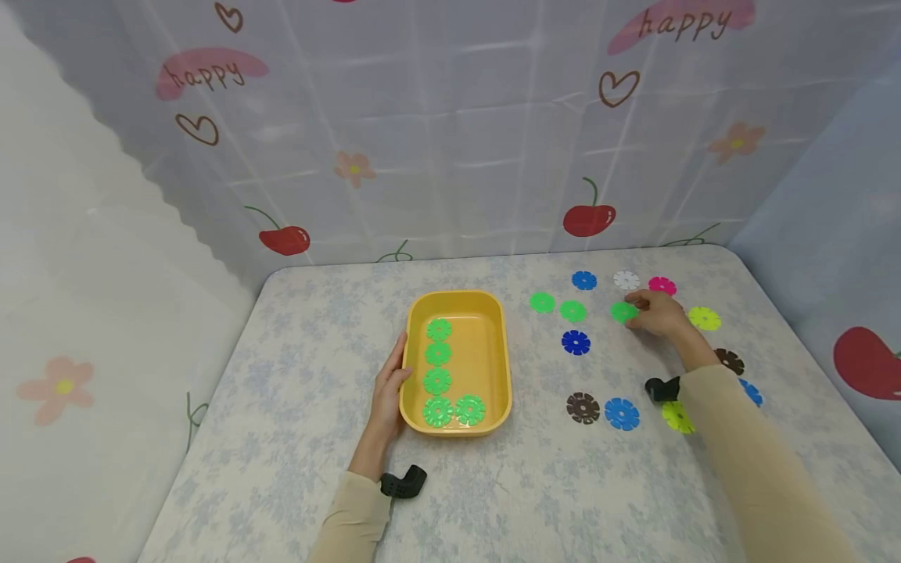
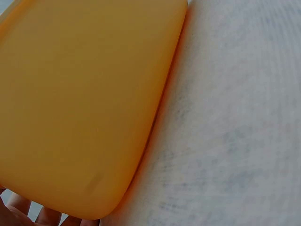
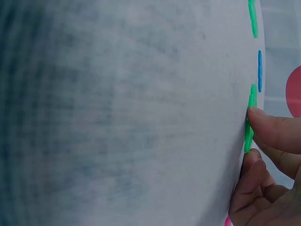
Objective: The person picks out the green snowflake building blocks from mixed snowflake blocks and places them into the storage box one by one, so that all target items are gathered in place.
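Observation:
My left hand (image 1: 386,389) grips the left wall of a yellow plastic tray (image 1: 505,344), its thumb at the rim and its fingers along the outer side. Inside lie several green snowflake discs (image 1: 438,354), most in a column on the left. On the right, my right hand (image 1: 658,314) pinches another green snowflake disc (image 1: 623,313) by its edge. The right wrist view shows the thumb (image 3: 273,130) against that green disc (image 3: 249,129), close over the tabletop. From the left wrist, the tray's outer wall (image 2: 89,103) fills much of the view, fingers (image 2: 47,215) at its edge.
Between tray and right hand lie two green discs (image 1: 573,311) and a dark blue disc (image 1: 576,342). Blue, white (image 1: 626,280), pink (image 1: 662,286), yellow (image 1: 705,318) and brown discs (image 1: 583,408) are scattered about. A printed curtain (image 1: 450,156) hangs behind the table.

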